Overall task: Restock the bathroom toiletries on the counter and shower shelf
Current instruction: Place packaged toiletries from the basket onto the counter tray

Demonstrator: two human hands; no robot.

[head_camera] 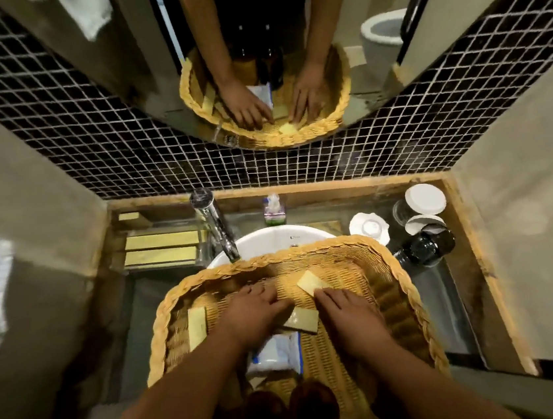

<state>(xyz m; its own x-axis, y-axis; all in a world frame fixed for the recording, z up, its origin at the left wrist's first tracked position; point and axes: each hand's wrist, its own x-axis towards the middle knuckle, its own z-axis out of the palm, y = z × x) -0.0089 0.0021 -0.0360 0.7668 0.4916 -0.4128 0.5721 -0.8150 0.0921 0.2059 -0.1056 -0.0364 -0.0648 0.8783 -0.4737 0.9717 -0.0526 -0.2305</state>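
A woven wicker basket [412, 293] rests over the white sink [271, 241] on the counter. Both hands are inside it. My left hand [249, 312] lies palm down with its fingers touching a flat tan packet [303, 320]. My right hand [345, 315] lies flat beside that packet, fingertips near a second tan packet [311, 283]. A third tan packet [197, 327] lies at the basket's left side. A white and blue pack [277, 350] sits under my left wrist. Two dark brown bottles [291, 414] stand at the basket's near end.
A clear tray [162, 250] with tan boxes sits at the counter's left. A chrome tap [217, 230] stands behind the sink, a small tissue pack [272, 209] beside it. Glasses with white lids [419, 203], a white dish [368, 228] and a dark jar [426, 247] crowd the right. The mirror reflects the basket.
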